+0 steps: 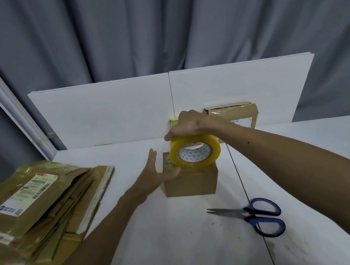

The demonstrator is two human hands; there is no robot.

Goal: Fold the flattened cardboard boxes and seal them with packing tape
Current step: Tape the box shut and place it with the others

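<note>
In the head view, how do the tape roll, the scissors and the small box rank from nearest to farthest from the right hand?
1. The tape roll, gripped from above by the right hand.
2. The small box, directly under the roll.
3. The scissors, on the table to the right, closer to the person.

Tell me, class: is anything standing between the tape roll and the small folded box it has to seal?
Nothing visible does. The right hand holds the tape roll directly over the small box. The left hand touches the box's left edge, beside the roll. The scissors lie apart, to the right.
</note>
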